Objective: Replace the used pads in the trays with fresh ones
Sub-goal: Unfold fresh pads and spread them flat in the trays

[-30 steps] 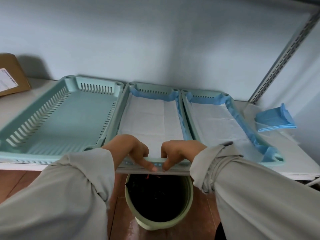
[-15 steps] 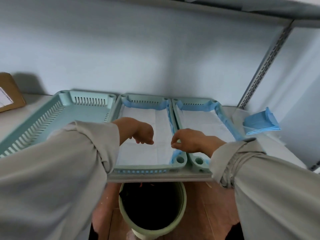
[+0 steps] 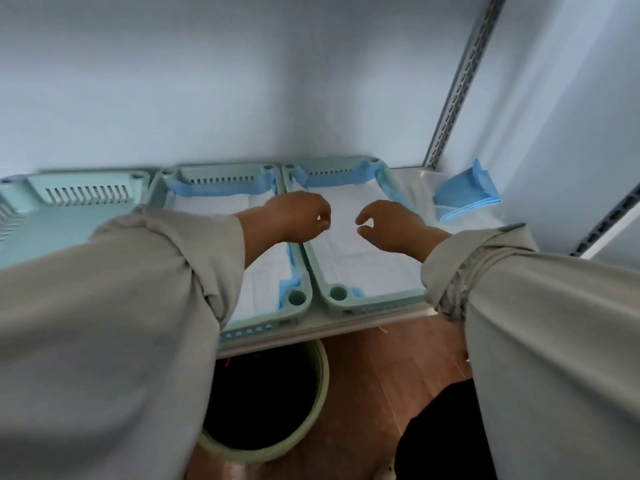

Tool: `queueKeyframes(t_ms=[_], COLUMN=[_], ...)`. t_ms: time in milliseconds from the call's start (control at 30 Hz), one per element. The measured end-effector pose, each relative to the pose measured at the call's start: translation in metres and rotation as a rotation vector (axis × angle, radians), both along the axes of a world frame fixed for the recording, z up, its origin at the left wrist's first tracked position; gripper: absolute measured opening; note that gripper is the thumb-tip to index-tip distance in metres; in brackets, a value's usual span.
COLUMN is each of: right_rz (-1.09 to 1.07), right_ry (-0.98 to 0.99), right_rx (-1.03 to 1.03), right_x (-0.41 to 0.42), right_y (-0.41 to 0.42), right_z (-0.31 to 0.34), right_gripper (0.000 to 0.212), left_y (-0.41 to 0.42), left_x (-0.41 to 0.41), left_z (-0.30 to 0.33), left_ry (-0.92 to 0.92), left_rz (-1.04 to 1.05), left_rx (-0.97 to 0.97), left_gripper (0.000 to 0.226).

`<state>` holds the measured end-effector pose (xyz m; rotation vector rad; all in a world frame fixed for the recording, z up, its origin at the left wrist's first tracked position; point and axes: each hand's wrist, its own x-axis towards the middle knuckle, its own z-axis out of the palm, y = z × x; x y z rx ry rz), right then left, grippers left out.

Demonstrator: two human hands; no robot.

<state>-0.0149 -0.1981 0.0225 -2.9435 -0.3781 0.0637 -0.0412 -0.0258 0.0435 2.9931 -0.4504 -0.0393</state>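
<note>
Pads (image 3: 349, 233) line two of three mint trays (image 3: 349, 304); the third tray (image 3: 69, 188) is bare. Left hand (image 3: 294, 216) and right hand (image 3: 389, 225) hover loosely curled, holding nothing. One folded blue stack (image 3: 464, 194) lies right.

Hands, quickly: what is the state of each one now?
Left hand: fingers loosely curled, holding nothing.
Right hand: fingers loosely curled, holding nothing.
</note>
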Motion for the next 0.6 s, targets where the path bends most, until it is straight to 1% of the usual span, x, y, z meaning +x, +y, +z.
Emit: queueKeyframes(t_ms=[167, 333, 400, 533, 600], right_rz=[-0.061, -0.088, -0.109, -0.216, -0.277], right_ry=[0.071, 0.087, 0.057, -0.063, -0.1], right_rx=[-0.005, -0.033, -0.031, 0.066, 0.095], right_x=[0.015, 0.03, 0.036, 0.054, 0.066], right_y=[-0.022, -0.043, -0.054, -0.079, -0.088], right_z=[-0.03, -0.053, -0.056, -0.051, -0.05], right_gripper=[0.033, 0.04, 0.043, 0.041, 0.04], left_y=[-0.04, -0.067, -0.076, -0.103, -0.12], left_x=[0.028, 0.057, 0.07, 0.1, 0.115], left_z=[-0.03, -0.063, -0.073, -0.085, -0.091], left_ry=[0.094, 0.148, 0.153, 0.192, 0.174], left_rz=[-0.013, 0.066, 0.092, 0.1, 0.107], left_rx=[-0.035, -0.114, -0.141, -0.164, -0.158], left_gripper=[0.033, 0.044, 0.044, 0.044, 0.047])
